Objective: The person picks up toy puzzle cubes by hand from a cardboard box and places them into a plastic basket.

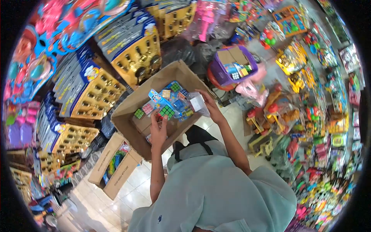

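- Carton (135,102), holding loosely heaped cubes and packets; uneven pushing could topple the heap.
- Left hand (158,134): thumb and finger apart at a green-faced cube (167,111) inside the carton (whether pinched, one cannot tell); poor purchase could let it roll.
- Right hand (213,110): fingers pinching a clear packet (197,103) near the rim; slick film could slip, or snag on cardboard.

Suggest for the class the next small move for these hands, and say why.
I'd lower the clear packet in the right hand into the carton: it is held near the rim, while the left hand is at a green-faced cube inside.
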### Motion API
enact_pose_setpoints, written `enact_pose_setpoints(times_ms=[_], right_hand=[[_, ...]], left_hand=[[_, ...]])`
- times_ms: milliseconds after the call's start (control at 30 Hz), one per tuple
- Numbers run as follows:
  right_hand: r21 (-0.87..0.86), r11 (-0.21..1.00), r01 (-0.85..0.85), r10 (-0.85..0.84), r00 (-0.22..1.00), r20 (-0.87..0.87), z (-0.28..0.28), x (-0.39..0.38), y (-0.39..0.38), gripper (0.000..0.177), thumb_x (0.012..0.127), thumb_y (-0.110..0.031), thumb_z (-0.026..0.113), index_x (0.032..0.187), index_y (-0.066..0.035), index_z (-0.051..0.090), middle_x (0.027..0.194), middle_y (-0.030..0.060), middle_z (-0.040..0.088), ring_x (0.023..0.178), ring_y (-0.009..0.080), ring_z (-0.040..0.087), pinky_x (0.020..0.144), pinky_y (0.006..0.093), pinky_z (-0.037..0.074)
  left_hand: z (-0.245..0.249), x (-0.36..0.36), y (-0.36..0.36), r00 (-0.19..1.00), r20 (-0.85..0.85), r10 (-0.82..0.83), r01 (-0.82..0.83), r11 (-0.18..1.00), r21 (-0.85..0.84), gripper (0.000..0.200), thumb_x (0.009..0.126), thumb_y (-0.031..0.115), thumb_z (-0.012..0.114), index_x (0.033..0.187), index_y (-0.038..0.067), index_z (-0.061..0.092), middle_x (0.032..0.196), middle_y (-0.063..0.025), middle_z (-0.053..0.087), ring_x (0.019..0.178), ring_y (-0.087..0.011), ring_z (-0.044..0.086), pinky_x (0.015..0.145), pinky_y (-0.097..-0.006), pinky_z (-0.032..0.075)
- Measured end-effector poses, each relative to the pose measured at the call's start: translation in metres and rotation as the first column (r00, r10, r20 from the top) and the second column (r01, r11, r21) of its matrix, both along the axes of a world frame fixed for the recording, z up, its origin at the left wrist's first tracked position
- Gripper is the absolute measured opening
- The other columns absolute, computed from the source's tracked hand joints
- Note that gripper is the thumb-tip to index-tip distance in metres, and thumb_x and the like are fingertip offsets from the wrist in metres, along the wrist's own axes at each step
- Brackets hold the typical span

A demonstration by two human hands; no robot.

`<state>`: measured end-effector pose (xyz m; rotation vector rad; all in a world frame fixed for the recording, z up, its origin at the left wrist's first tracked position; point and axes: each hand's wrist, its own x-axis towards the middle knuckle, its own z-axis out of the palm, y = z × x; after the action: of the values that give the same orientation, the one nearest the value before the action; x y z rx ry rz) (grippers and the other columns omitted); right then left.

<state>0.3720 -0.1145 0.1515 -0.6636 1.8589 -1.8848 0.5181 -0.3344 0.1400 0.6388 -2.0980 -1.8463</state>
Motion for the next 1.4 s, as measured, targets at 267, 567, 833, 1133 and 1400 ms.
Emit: enact_pose_setpoints(times_ms=[267, 567, 833, 1133, 1400], right_hand=[[-0.053, 0.983, 0.178, -0.159, 0.952, 0.261, 0.006, 0.025, 0.064, 0.038, 0.094, -0.016, 0.048, 0.131, -0.015, 0.044, 0.12, 0.0008, 0.052, 0.11, 0.011, 0.05, 0.083, 0.0311, 0.05], [-0.173, 0.91, 0.377, -0.313, 0.897, 0.311, 0.003, -0.002, 0.133, 0.041, 0.093, -0.016, 0.046, 0.133, -0.012, 0.042, 0.122, 0.0028, 0.052, 0.106, 0.0165, 0.057, 0.083, 0.035, 0.054], [-0.146, 0.905, 0.399, -0.346, 0.891, 0.295, -0.008, -0.039, 0.219, 0.042, 0.094, -0.02, 0.05, 0.134, -0.012, 0.041, 0.123, 0.0043, 0.051, 0.104, 0.0187, 0.058, 0.079, 0.0351, 0.056], [-0.262, 0.919, 0.294, -0.194, 0.917, 0.348, 0.006, -0.072, 0.311, 0.064, 0.085, -0.014, 0.065, 0.14, -0.009, 0.031, 0.128, 0.0085, 0.045, 0.102, 0.0219, 0.061, 0.083, 0.0366, 0.055], [-0.2, 0.889, 0.413, -0.295, 0.849, 0.439, -0.017, -0.064, 0.363, 0.068, 0.082, -0.005, 0.067, 0.14, -0.007, 0.032, 0.125, 0.0096, 0.045, 0.102, 0.0229, 0.06, 0.084, 0.035, 0.056]], left_hand=[[-0.007, -0.025, 0.019, 0.984, -0.033, -0.177, 0.177, 0.984, 0.0, 0.047, 0.094, 0.025, 0.059, 0.133, 0.007, 0.039, 0.101, -0.0074, 0.052, 0.093, -0.0149, 0.051, 0.083, -0.029, 0.044], [0.001, -0.056, 0.075, 0.955, -0.067, -0.288, 0.29, 0.956, 0.034, 0.05, 0.093, 0.022, 0.06, 0.135, 0.01, 0.036, 0.101, -0.0044, 0.048, 0.091, -0.0125, 0.047, 0.08, -0.0265, 0.042], [0.027, -0.115, 0.169, 0.906, -0.107, -0.41, 0.405, 0.912, -0.061, 0.049, 0.094, 0.021, 0.058, 0.135, 0.008, 0.035, 0.112, -0.0099, 0.054, 0.099, -0.0151, 0.051, 0.084, -0.0289, 0.041], [0.004, -0.185, 0.278, 0.84, -0.119, -0.53, 0.543, 0.816, 0.199, 0.045, 0.095, 0.02, 0.056, 0.133, 0.008, 0.034, 0.119, -0.0116, 0.055, 0.105, -0.016, 0.052, 0.085, -0.0287, 0.043], [0.001, -0.204, 0.348, 0.823, -0.012, -0.568, 0.558, 0.806, 0.198, 0.042, 0.095, 0.017, 0.056, 0.131, 0.008, 0.037, 0.096, -0.0042, 0.055, 0.084, -0.0101, 0.047, 0.071, -0.0248, 0.042]])
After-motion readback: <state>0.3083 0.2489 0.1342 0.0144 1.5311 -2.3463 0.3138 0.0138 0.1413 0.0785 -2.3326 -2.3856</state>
